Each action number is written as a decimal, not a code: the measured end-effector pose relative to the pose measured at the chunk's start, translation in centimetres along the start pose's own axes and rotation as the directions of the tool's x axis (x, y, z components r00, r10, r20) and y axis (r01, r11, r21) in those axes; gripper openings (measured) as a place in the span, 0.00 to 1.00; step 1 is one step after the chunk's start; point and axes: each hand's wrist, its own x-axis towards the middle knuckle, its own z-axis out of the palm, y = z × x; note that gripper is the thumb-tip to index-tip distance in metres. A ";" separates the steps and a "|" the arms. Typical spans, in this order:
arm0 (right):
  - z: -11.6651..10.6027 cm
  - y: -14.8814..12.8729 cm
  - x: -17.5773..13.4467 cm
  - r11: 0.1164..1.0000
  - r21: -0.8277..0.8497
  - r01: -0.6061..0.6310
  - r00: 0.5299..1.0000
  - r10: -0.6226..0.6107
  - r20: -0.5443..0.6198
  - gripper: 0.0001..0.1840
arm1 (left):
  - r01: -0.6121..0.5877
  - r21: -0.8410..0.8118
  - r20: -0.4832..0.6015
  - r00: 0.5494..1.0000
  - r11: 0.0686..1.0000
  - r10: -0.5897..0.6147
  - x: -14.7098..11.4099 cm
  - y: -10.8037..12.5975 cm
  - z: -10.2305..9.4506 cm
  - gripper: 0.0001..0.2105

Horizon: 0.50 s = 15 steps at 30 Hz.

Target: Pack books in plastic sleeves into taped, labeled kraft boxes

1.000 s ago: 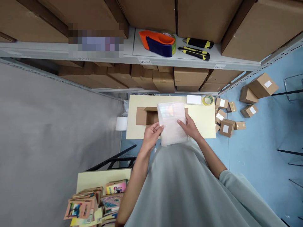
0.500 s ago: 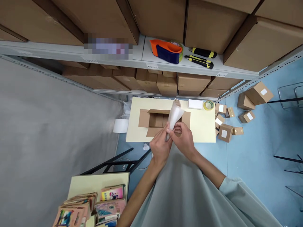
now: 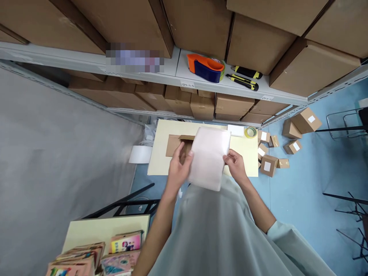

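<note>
A flat rectangular packet [image 3: 209, 157] wrapped in white foam sheet is held up over the table, its broad face toward me. My right hand [image 3: 235, 165] pinches its right edge between thumb and fingers. At the packet's left edge is my left hand [image 3: 177, 166], thumb and fingers spread apart, the thumb tip by the wrap. What lies inside the wrap is hidden. Behind the packet stands an open cardboard box [image 3: 173, 145], its left flap folded out and much of it covered from view.
On the table [image 3: 161, 166] lie a white box [image 3: 235, 130] and a tape roll [image 3: 250, 132]. The shelf above bears a tape dispenser [image 3: 205, 68], utility knives [image 3: 244, 78] and cartons. Books [image 3: 123, 253] are stacked on a lower left table; small cartons [image 3: 268, 165] sit on the floor at right.
The packet has turned from edge-on to broad face toward me. My left hand has moved left and its fingers have spread; my right hand has shifted right to the packet's edge.
</note>
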 end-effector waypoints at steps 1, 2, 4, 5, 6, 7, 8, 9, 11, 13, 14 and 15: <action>-0.3 0.2 -0.1 1.000 -0.001 0.010 1.000 -0.010 0.019 0.16 | 0.103 -0.088 0.066 0.993 0.991 -0.098 0.7 -0.3 -0.5 0.31; -0.5 0.4 -0.1 1.000 -0.005 0.020 0.999 -0.019 0.035 0.15 | 0.196 -0.158 0.148 0.974 0.968 -0.174 1.1 -0.5 -0.9 0.32; -0.8 0.8 -0.2 1.000 -0.013 0.027 0.998 -0.027 0.056 0.17 | 0.308 -0.229 0.273 0.931 0.924 -0.243 1.4 -0.7 -1.3 0.35; -0.9 1.0 -0.2 1.000 -0.014 0.023 0.998 -0.022 0.065 0.18 | 0.326 -0.241 0.294 0.922 0.914 -0.251 1.2 -0.8 -1.3 0.35; -1.0 1.2 -0.1 1.000 -0.013 0.012 0.997 -0.011 0.077 0.19 | 0.329 -0.248 0.291 0.922 0.911 -0.254 1.0 -0.9 -1.3 0.35; -1.1 1.4 -0.1 1.000 -0.009 -0.003 0.996 0.004 0.093 0.20 | 0.327 -0.255 0.282 0.925 0.910 -0.254 0.8 -1.0 -1.1 0.34; -1.1 1.6 0.0 1.000 0.000 -0.020 0.994 0.020 0.111 0.22 | 0.327 -0.261 0.278 0.927 0.908 -0.253 0.6 -1.0 -0.9 0.34; -1.1 1.8 0.0 0.999 0.011 -0.037 0.991 0.035 0.130 0.24 | 0.330 -0.265 0.282 0.925 0.906 -0.254 0.4 -1.1 -0.8 0.34; -1.2 2.2 0.0 0.997 0.040 -0.063 0.986 0.056 0.155 0.28 | 0.342 -0.264 0.302 0.917 0.902 -0.259 0.1 -1.3 -0.5 0.33; -1.3 2.5 0.0 0.997 0.048 -0.065 0.987 0.057 0.147 0.31 | 0.337 -0.247 0.315 0.915 0.908 -0.254 0.0 -1.6 -0.5 0.33; -1.4 2.6 0.0 0.998 0.034 -0.053 0.990 0.048 0.133 0.31 | 0.322 -0.232 0.315 0.918 0.918 -0.242 0.0 -1.7 -0.6 0.33; -1.6 2.7 0.0 0.999 0.009 -0.033 0.993 0.032 0.117 0.31 | 0.298 -0.213 0.313 0.923 0.931 -0.224 0.1 -1.8 -0.8 0.32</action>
